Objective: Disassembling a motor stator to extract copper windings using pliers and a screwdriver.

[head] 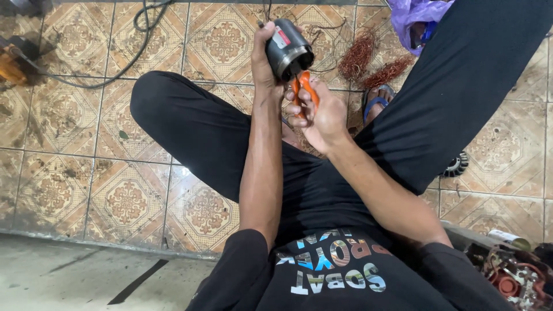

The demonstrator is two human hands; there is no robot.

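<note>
Stator (288,47) is gripped in left hand (263,60) above the lap, pliers (303,92) clenched in right hand (322,118) at its bore; pulled copper wire (371,63) lies heaped nearby, remaining winding not visible.

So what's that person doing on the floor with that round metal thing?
A person sits on the patterned tile floor with legs spread. Their left hand holds up a dark cylindrical motor housing, open end facing them. Their right hand grips orange-handled pliers, the tip poking into the opening. Clumps of copper wire lie on the floor just beyond, beside a foot in a blue sandal. A black cable trails across the tiles.
</note>
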